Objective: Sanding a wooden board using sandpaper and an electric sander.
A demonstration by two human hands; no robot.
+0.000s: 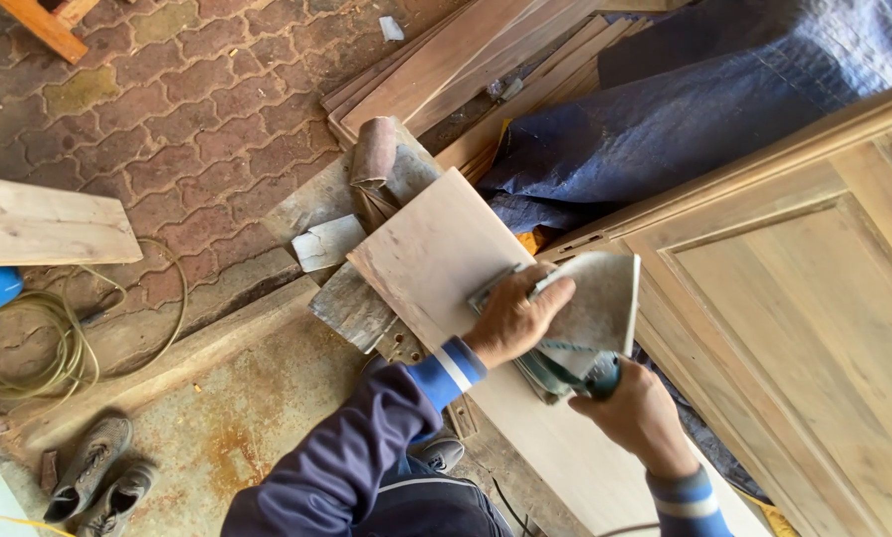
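A pale wooden board (pixel 436 249) lies slanted in front of me. On it rests a teal power sander (pixel 550 368). My left hand (pixel 510 318) presses on the sander's front and pinches a grey sheet of sandpaper (pixel 595 303) that curls up over the tool. My right hand (pixel 640 413) grips the sander's rear handle. Both arms wear dark blue sleeves with striped cuffs.
A panelled wooden door (pixel 804 308) lies to the right, a blue tarp (pixel 704 99) behind it. Stacked planks (pixel 446 60) and a roll of sandpaper (pixel 371 149) sit beyond the board. At left are a plank (pixel 43 224), coiled cable (pixel 28 348) and worn shoes (pixel 98 477).
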